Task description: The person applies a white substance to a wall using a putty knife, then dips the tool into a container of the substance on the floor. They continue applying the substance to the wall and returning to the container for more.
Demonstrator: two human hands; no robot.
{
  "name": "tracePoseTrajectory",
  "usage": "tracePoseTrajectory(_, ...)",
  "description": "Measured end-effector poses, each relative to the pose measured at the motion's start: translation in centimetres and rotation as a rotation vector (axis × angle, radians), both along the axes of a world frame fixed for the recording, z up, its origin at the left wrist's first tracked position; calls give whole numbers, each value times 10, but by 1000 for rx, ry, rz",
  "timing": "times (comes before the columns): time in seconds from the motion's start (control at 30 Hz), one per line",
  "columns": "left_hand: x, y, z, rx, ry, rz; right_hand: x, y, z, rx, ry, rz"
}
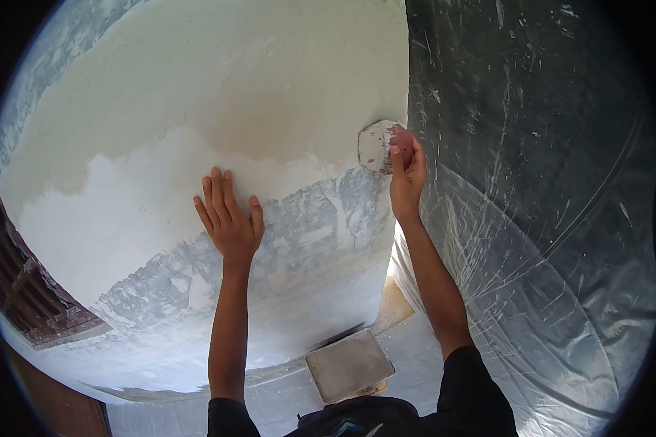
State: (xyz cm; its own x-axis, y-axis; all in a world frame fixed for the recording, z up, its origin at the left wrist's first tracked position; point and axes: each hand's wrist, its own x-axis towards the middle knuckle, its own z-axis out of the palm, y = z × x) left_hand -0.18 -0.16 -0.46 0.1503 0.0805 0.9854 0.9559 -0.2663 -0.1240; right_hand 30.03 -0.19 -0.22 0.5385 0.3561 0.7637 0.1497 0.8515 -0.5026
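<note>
Black shirt (364, 421) nearest. Left hand (233, 231) spread open on wall (306, 87); right hand (407, 186) pinches caked scraper (374, 148), blade leftward.

no readable text, labels, brands, numbers, or signs

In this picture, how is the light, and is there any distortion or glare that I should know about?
Head view: wide-lens distortion bends the wall and darkens the corners to black; daylight looks uneven, warmer on the upper wall, bluish lower down; glare shows on the creased plastic sheet and in the bright gap beside the wall edge; both hands look reasonably sharp.
</note>
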Motion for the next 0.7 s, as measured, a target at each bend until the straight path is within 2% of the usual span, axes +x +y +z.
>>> tracePoseTrajectory(0.03,-1,0,0,3,-1,5,1,0,2,-7,80,12)
tracePoseTrajectory(0.17,-1,0,1,2,-6,6,-2,-4,2,48,82,61)
tracePoseTrajectory(0.27,0,0,1,9,-4,-9,0,-1,-6,3,-40,9)
tracePoseTrajectory(0.33,0,1,1,28,-25,5,1,-2,-1,48,122,71)
tracePoseTrajectory(0.47,0,1,1,13,-6,11,-2,-3,-3,58,-4,53)
tracePoseTrajectory(0.57,0,0,0,15,-2,6,2,1,-5,21,19,20)
tracePoseTrajectory(0.63,-1,0,0,10,1,15,5,-3,1,57,185,85)
tracePoseTrajectory(0.7,-1,0,0,8,-2,17,0,-3,0,59,155,71)
